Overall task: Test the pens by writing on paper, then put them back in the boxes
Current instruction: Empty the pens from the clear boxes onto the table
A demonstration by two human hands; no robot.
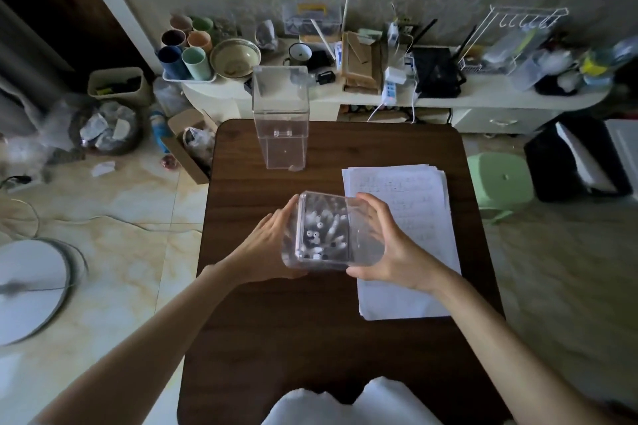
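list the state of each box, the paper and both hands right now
pen box, held between both hands, pens inside, lid unclear
tall clear box, upright on table, looks empty
paper stack, flat on table, top sheet written on
left hand, holds pen box's left side
right hand, holds its right side

pens (322, 234) in box (366, 245), paper (414, 290) right
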